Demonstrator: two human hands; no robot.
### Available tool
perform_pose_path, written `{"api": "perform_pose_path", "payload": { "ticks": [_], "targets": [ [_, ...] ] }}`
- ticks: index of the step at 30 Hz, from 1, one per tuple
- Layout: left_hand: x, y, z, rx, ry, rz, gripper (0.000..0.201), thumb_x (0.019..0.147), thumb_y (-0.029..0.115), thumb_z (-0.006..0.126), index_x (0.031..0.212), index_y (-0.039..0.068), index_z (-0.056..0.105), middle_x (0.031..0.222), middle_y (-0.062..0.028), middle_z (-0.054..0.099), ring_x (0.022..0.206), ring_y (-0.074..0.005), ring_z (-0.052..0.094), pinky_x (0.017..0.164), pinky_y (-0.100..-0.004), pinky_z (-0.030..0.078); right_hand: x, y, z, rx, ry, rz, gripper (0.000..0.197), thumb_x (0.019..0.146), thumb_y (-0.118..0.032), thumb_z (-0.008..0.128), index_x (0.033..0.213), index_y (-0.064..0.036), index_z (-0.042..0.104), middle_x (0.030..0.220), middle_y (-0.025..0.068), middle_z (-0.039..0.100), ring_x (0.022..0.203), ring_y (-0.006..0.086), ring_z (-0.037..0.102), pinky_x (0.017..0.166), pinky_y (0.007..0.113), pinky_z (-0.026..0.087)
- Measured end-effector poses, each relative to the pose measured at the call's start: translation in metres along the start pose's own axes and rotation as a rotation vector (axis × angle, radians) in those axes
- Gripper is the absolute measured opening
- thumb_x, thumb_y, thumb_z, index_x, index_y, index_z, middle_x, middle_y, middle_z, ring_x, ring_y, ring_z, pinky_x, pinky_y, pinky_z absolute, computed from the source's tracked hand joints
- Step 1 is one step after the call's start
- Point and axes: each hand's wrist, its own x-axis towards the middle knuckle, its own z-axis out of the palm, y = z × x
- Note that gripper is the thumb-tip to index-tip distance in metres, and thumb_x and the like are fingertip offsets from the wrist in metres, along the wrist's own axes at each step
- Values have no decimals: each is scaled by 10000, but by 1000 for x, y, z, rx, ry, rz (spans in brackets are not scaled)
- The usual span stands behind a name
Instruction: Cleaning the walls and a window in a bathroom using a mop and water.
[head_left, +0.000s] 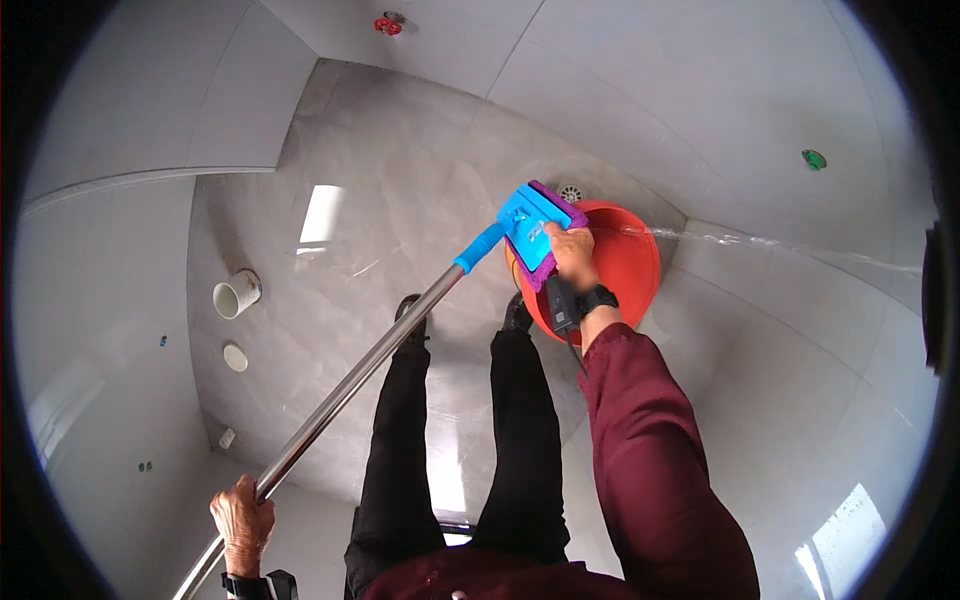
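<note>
The left hand (244, 515) clamps the mop pole (362, 370) and the right hand (573, 255) grips the mop head (532, 222) over the red bucket's (630, 275) left side; a slack right grip could let it swivel.

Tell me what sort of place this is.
Probably an unfinished bathroom or similar wet room: there is a round floor drain, an open white pipe stub and a red wall fitting.

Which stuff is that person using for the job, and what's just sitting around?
In use, it seems:
mop head, in the right hand
metal pole, in the left hand
orange bucket
water stream

Seemingly just there:
white pipe
round white disc
red wall fitting
</note>
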Motion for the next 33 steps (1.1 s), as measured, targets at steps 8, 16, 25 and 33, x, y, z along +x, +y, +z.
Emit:
{"api": "perform_pose_path", "payload": {
  "ticks": [8, 16, 25, 33],
  "targets": [
    [-95, -72, -23, 52, -41, 16, 186, 490, 29, 564, 523, 64, 385, 434, -135, 400, 438, -362, 430, 468, -412, 348, -116, -30, -96, 393, 130, -107, 230, 725, -167, 627, 848, 27, 612, 764, 41, 604, 667, 118, 542, 597, 295, 426],
    [-16, -4, -5, 47, 24, 1, 167, 518, 47, 565, 587, 69, 414, 481, -137, 464, 491, -368, 473, 512, -435, 372, -24, -7, -27, 311, -52, 206, 361, 679, -366, 636, 642, -25, 522, 579, 49, 498, 442, 150, 452, 346, 296, 354],
    [-83, -42, -12, 37, -69, -5, 192, 502, 47, 579, 549, 75, 394, 441, -129, 425, 451, -351, 447, 506, -407, 342, -99, -32, -87, 288, -57, 195, 311, 713, -320, 617, 675, -17, 551, 590, 16, 505, 456, 124, 462, 374, 281, 380],
    [-74, 1, -14, -34, -160, -11, 190, 509, 48, 583, 542, 65, 396, 432, -145, 429, 426, -369, 449, 463, -419, 373, -60, -6, -84, 272, -55, 405, 453, 677, -404, 643, 905, -24, 552, 721, 32, 521, 565, 127, 479, 412, 277, 381]
  ]
}}
